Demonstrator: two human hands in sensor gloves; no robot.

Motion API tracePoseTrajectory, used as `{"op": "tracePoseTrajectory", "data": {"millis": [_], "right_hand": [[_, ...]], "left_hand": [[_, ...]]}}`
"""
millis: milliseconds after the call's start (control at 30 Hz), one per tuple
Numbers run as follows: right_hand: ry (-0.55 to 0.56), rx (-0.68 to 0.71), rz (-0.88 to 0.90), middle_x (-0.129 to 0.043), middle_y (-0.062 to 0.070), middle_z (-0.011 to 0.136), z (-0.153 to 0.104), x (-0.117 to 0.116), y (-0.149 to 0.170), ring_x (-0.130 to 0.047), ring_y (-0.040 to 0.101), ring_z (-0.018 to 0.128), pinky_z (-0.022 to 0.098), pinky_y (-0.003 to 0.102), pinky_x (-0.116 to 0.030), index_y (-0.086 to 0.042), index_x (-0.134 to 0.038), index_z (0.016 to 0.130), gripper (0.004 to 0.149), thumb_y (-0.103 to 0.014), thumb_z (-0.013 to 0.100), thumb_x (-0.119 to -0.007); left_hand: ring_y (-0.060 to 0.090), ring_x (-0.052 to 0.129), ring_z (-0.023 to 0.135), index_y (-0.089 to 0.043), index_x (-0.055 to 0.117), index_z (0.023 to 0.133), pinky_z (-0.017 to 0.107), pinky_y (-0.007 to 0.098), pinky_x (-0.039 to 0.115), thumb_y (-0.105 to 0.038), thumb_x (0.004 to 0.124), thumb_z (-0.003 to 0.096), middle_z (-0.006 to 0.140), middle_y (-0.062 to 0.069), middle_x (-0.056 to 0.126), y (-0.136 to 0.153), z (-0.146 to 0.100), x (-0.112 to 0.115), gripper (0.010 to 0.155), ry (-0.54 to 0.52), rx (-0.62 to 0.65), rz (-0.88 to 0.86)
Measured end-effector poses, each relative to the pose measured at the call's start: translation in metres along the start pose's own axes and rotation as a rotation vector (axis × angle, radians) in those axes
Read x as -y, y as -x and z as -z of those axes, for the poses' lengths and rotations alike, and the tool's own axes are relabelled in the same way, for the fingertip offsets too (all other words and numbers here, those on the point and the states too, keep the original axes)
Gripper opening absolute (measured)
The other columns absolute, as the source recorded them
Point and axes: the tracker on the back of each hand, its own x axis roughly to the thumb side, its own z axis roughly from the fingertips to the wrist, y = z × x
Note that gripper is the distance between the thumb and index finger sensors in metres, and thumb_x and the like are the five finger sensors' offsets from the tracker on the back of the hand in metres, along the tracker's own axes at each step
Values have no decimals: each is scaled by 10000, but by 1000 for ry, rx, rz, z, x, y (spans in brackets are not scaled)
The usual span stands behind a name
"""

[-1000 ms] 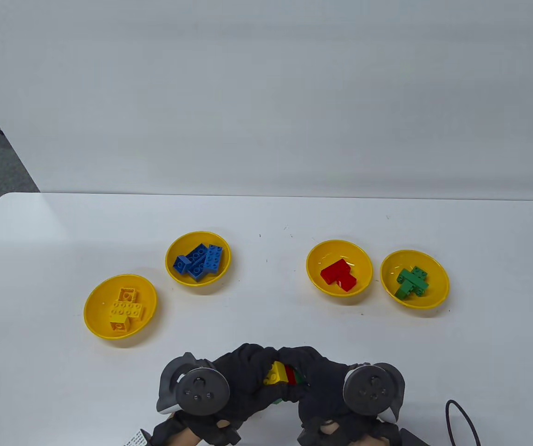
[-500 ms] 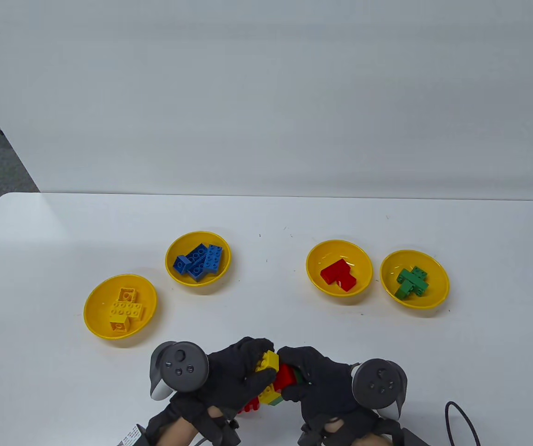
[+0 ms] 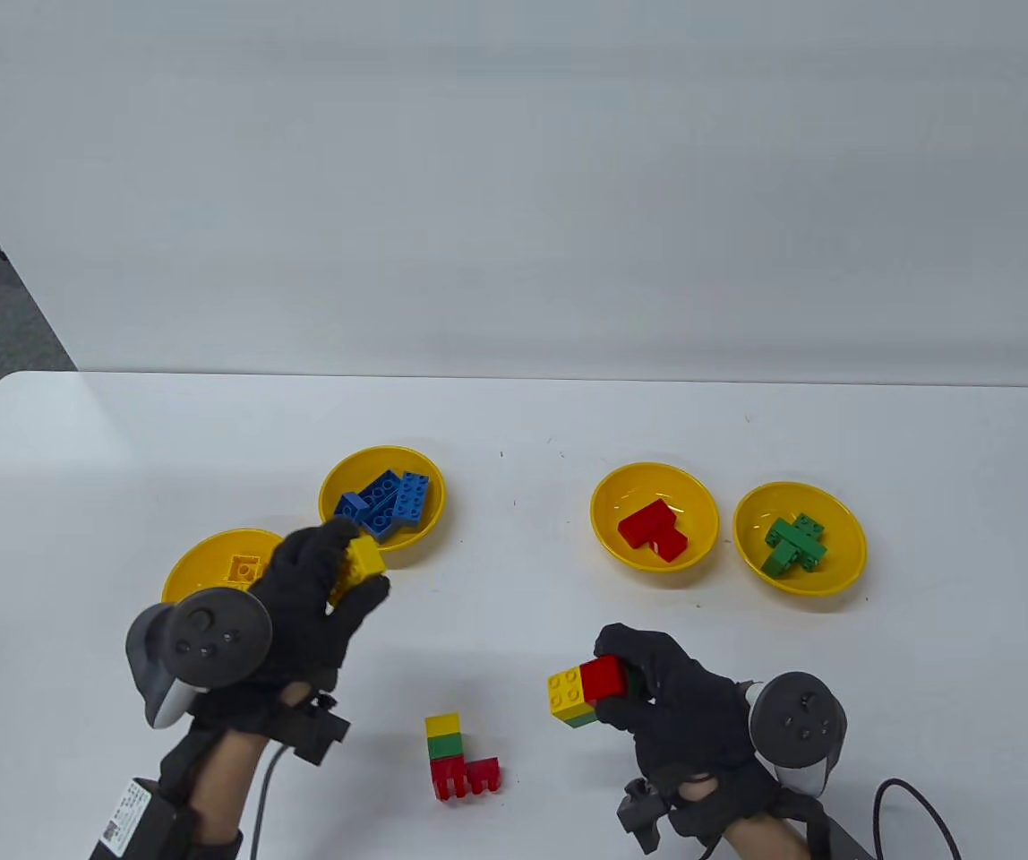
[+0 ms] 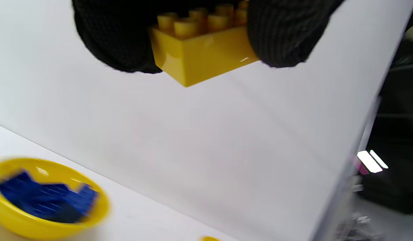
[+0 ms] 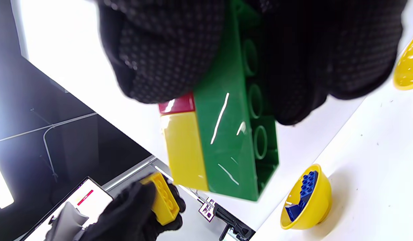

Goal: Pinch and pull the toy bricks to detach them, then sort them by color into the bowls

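bowls (image 3: 653,484) yellow | gloves (image 3: 308,582) black | table (image 3: 514,421) white | loose stack (image 3: 456,757) yellow-green-red

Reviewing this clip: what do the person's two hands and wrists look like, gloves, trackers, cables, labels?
Both the left hand and right hand wear black knit gloves with a fine dotted weave. A dark grey round tracker with small buttons and a pale ring sits behind each. Black cables trail from both wrists, and a white printed label hangs at the left forearm. No sleeves show.
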Motion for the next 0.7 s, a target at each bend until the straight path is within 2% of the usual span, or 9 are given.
{"op": "tracePoseTrajectory", "data": {"millis": [100,167,267,367,500,567,700], "right_hand": [[11,-6,3,-867,274,767,2,5,3,-1031,473,488,327,593,-902,-10,-826,825,621,-239,253,-905],[21,-17,2,-867,274,767,3,8,6,-1030,474,490,329,594,-901,-9,-826,827,621,-239,255,-904],[29,-24,-7,-866,273,769,3,10,9,-1029,475,492,331,595,-899,-11,-824,828,621,-239,256,-905],[33,-26,-36,-864,274,771,5,11,13,-1026,476,495,333,597,-897,-12,-824,830,621,-239,257,-906],[34,-32,-50,-863,273,772,6,12,17,-1026,475,497,335,597,-896,-12,-822,832,622,-240,260,-906],[33,-37,-46,-862,274,773,7,12,18,-1025,476,497,335,598,-895,-12,-820,834,622,-239,261,-907],[31,-37,-49,-863,273,773,6,12,18,-1025,474,497,336,597,-894,-13,-820,834,621,-241,263,-906]], "left_hand": [[493,736,933,-152,522,1076,649,581,764,-323,874,502,1058,235,616,29,15,-1,695,59,-142,128],[502,722,946,-149,510,1086,662,588,747,-283,871,502,1066,240,608,59,25,6,700,125,-278,244],[502,717,957,-166,533,1087,660,611,728,-281,879,497,1077,225,615,92,32,19,694,178,-409,360],[486,762,936,-168,564,1080,638,614,740,-311,898,486,1061,214,661,123,32,31,696,167,-526,415],[477,797,910,-162,573,1077,619,611,756,-338,911,479,1044,211,691,141,29,38,708,163,-614,423],[481,774,924,-165,523,1092,622,614,748,-396,909,473,1060,218,658,147,27,37,766,167,-649,447],[504,713,960,-176,473,1105,642,629,717,-499,850,478,1091,241,584,149,21,24,800,105,-680,416]]}}
